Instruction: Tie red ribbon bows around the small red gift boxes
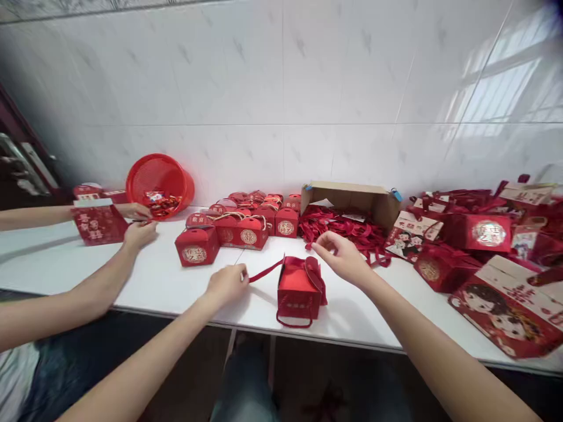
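Note:
A small red gift box (pixel 299 293) stands on the white table in front of me, with a dark red cord loop low on its front. From its top a dark red ribbon (pixel 266 271) stretches left to my left hand (pixel 229 285), whose fingers are pinched on it. My right hand (pixel 342 258) is raised just right of the box, thumb and fingertips closed on a red ribbon end (pixel 308 246). Whether that end joins the ribbon on the box is hard to make out. Left of the box sits a closed red box (pixel 197 246) with gold lettering.
Several finished-looking red boxes (pixel 248 232) stand near the wall. An open cardboard box (pixel 352 196) holds red ribbons. Gift boxes and bags (pixel 488 234) are piled right. At left, another person's hands (pixel 139 231) work beside a red bag (pixel 100 223) and a tipped red basket (pixel 187 190) of sweets.

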`<action>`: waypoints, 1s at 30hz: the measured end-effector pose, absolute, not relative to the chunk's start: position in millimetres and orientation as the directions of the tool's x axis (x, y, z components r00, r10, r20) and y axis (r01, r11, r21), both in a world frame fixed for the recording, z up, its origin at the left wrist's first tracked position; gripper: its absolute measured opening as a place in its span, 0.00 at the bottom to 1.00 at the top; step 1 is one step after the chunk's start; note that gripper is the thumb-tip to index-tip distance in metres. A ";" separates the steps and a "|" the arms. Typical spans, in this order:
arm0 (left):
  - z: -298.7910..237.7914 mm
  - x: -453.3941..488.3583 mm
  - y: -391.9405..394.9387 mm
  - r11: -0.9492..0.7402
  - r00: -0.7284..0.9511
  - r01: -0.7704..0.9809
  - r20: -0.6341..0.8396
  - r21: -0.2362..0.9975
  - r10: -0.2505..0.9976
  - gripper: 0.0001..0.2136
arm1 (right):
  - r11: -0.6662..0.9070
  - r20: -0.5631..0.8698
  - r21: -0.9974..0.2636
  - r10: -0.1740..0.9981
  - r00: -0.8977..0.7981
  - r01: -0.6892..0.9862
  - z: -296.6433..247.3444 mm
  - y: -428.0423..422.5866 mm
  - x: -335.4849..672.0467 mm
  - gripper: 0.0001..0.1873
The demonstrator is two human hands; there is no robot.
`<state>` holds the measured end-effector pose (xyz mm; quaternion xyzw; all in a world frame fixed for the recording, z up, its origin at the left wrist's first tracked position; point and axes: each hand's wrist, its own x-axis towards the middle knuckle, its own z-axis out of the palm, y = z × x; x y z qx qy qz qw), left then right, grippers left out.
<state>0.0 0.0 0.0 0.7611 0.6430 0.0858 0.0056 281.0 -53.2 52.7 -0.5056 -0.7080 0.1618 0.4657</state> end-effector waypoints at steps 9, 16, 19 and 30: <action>17.1 -18.0 2.6 -0.348 0.222 0.809 0.303 0.474 0.927 0.13 | 0.215 0.139 -0.934 0.954 -0.265 0.285 1.5 -73.9 298.6 0.18; 20.4 41.2 -25.5 -0.196 0.428 0.355 0.028 0.914 0.904 0.18 | 0.122 0.085 -0.988 0.939 -0.333 0.091 -0.1 -67.4 303.8 0.18; 15.7 43.2 -26.9 -0.073 0.445 0.331 -0.088 0.941 0.891 0.20 | 0.142 0.101 -0.982 0.953 -0.287 0.127 2.2 -68.3 311.4 0.18; 13.7 26.4 -15.2 -0.096 0.436 0.378 -0.086 0.921 0.896 0.22 | 0.591 0.674 -0.390 0.706 -0.218 0.706 -11.5 -60.9 335.0 0.07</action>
